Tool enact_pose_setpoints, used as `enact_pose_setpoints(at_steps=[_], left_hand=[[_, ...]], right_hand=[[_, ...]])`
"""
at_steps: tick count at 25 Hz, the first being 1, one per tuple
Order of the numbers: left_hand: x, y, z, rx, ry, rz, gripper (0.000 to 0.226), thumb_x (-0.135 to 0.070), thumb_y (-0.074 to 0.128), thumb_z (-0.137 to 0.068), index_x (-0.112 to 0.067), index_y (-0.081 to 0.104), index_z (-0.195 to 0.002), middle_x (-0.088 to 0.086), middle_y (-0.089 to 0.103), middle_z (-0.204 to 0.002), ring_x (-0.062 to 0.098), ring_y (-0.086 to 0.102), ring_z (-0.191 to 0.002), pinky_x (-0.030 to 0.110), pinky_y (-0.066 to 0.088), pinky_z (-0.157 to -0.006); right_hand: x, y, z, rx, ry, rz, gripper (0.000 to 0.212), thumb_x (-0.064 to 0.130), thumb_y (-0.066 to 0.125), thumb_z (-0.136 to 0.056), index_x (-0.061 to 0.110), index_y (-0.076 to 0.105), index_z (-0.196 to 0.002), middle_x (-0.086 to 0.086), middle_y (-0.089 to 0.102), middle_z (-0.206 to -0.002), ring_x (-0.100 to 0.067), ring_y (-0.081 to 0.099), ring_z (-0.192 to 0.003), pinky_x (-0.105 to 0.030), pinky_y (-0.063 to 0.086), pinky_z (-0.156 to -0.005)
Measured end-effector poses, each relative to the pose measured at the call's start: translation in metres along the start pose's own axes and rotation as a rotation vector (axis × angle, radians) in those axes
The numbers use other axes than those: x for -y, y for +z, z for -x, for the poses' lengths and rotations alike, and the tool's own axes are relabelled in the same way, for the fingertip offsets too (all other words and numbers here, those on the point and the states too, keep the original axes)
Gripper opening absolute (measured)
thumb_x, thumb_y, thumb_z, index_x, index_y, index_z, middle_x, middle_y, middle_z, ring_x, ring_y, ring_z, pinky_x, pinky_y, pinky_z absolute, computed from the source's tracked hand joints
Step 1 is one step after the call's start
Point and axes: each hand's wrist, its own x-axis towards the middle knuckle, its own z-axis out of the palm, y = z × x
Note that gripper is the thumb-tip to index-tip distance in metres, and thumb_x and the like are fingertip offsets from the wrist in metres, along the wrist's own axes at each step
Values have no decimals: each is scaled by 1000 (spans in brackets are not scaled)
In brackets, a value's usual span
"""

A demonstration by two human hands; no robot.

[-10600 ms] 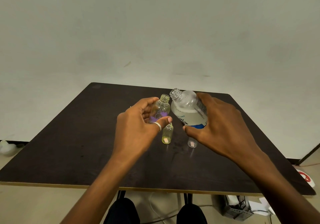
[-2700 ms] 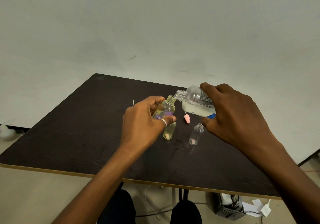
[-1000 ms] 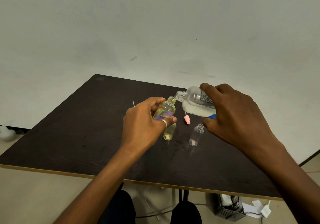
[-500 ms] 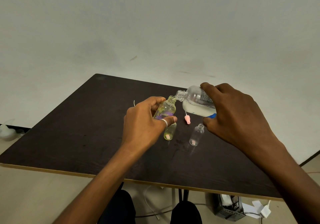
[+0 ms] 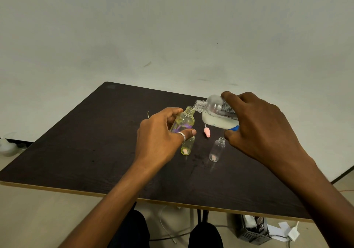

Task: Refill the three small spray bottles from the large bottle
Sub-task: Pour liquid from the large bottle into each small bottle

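My left hand [image 5: 159,138] grips a small yellowish bottle with a purple label [image 5: 184,121], held tilted above the table with its open neck up. My right hand [image 5: 256,125] holds the large clear bottle [image 5: 216,113] tipped almost level, whitish liquid inside, its open mouth touching the small bottle's neck. On the dark table [image 5: 86,148] stand two more uncapped small bottles: a yellow-tinted one [image 5: 186,147], partly behind my left thumb, and a clear one [image 5: 217,150] just below my right hand.
A pink spray top with a thin tube [image 5: 206,132] lies on the table between the bottles. A thin white tube [image 5: 148,114] lies behind my left hand. Under the table's right front edge are a black basket [image 5: 252,228] and white cables.
Since ten seconds ago the large bottle has been tipped from upright to almost level over the small bottle. Over the last second both hands hold nearly still.
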Motion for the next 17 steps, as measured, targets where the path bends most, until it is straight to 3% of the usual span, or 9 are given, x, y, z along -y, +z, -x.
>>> enact_pose_setpoints(at_steps=[12, 17], left_hand=[[-1, 1, 0, -4, -11, 24, 64, -46, 85, -68, -26, 65, -125, -12, 73, -109, 0, 67, -91, 23, 58, -83], [-1, 1, 1, 0, -17, 31, 63, -47, 84, -68, -27, 65, -125, -14, 72, -107, -4, 65, -88, 16, 55, -80]], right_hand=[[1, -2, -1, -7, -9, 15, 73, 35, 69, -71, 27, 41, -137, -4, 59, -114, -28, 57, -88, -29, 37, -62], [1, -4, -1, -2, -6, 15, 73, 36, 69, -71, 27, 41, -137, -5, 58, -115, -28, 57, -89, -29, 38, -62]])
